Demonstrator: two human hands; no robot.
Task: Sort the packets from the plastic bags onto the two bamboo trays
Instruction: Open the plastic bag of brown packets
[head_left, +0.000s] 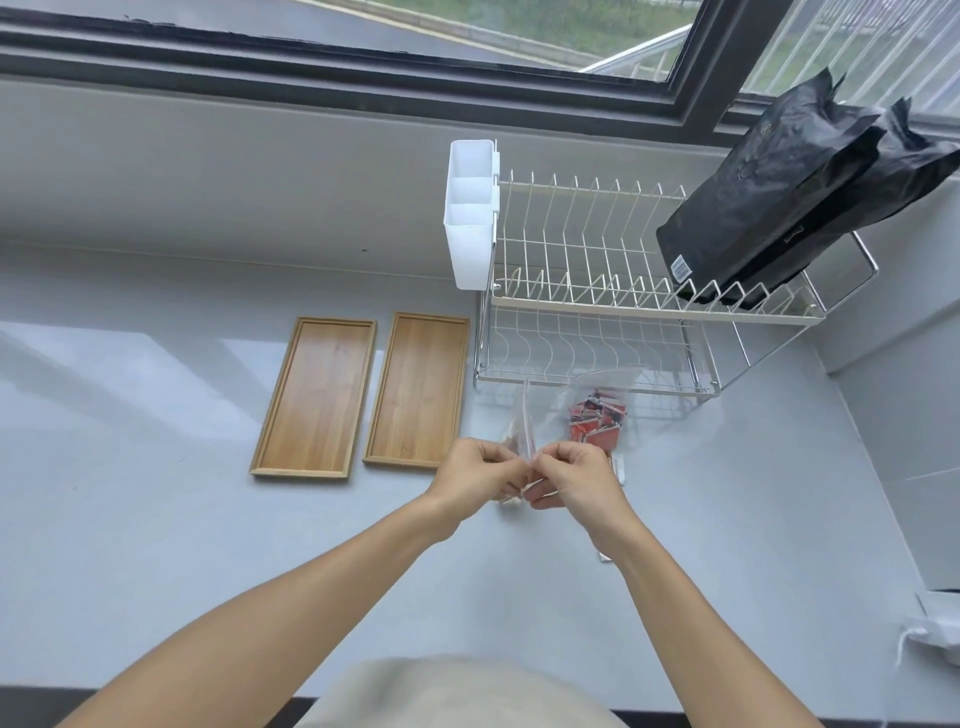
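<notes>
Clear plastic bag (523, 431) pinched between left hand (475, 475) and right hand (576, 480) fingers (both clenched on its edge).

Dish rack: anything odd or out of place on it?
Yes. Two black foil bags sit in the dish rack's top tier, leaning over its right end, where plates would go. No dishes. The white utensil caddy hangs on its left end; nothing visible inside.

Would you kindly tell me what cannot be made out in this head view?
- Contents of the clear bag: mostly hidden behind the left hand and right hand.
- Print on the red packets: too small, blurred by plastic.
- White item at the right edge: cut off.
- Black bags label: too small.
</notes>
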